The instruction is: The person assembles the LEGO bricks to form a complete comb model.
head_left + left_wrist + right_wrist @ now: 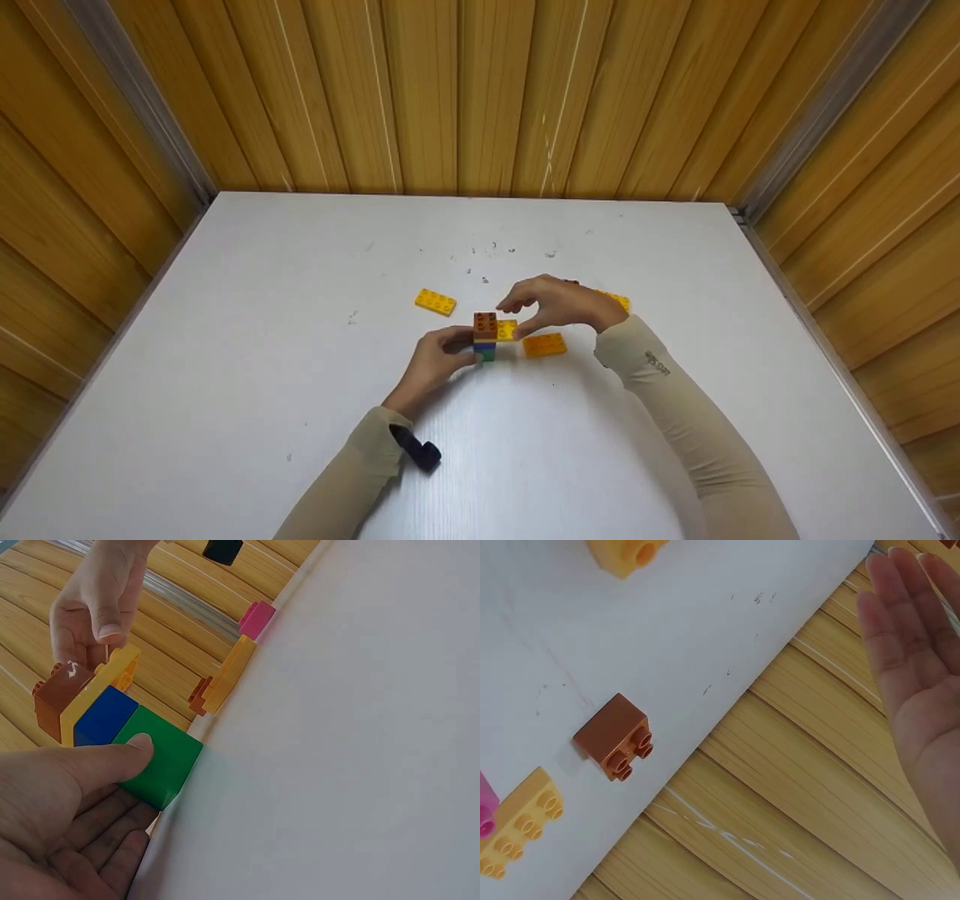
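Note:
A small stack of toy bricks stands on the table: green brick (pixel 169 754) at the bottom, blue brick (pixel 106 716) above, then a yellow plate (pixel 507 330) jutting out to the right, and a brown brick (pixel 485 323) on top. My left hand (pixel 436 361) grips the stack low down, its thumb on the green brick and its other fingers partly hidden behind. Over the jutting end of the yellow plate is my right hand (pixel 559 301), thumb near that end and fingers spread apart from the thumb. In the right wrist view its fingers (pixel 911 637) look fairly straight.
A yellow plate (pixel 435 301) lies behind the stack to the left, and an orange plate (pixel 544 345) to the right. Beyond the right wrist are another yellow brick (pixel 615 300) and a brown brick (pixel 613 731). A pink brick (pixel 257 620) shows in the left wrist view.

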Demonstrator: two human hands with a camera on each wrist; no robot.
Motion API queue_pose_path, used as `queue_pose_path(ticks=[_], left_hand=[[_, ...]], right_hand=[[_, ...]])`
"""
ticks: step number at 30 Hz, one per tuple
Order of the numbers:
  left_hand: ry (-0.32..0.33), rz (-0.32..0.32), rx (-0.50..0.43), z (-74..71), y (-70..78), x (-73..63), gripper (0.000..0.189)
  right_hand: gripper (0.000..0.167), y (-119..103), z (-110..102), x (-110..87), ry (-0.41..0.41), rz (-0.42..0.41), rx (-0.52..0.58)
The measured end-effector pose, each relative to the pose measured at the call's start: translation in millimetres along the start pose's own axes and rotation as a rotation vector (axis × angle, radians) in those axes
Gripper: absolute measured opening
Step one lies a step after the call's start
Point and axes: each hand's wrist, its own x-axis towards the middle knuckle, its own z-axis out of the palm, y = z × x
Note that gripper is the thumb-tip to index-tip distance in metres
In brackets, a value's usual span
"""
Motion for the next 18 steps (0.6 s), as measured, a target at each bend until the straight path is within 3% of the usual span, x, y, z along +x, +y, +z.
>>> queue_pose_path(ticks=[12, 18], left_hand=[[0.006, -0.065, -0.008, 1.6, 1.3, 0.4, 0.043], [0.009, -0.074, 0.014, 1.8, 0.9, 0.2, 0.044]], right_hand=[[0.050, 13.8, 0.9, -10.0, -0.001, 0.070, -0.069], [0.046, 19.7, 4.8, -11.0, -0.045, 0.125, -0.086]])
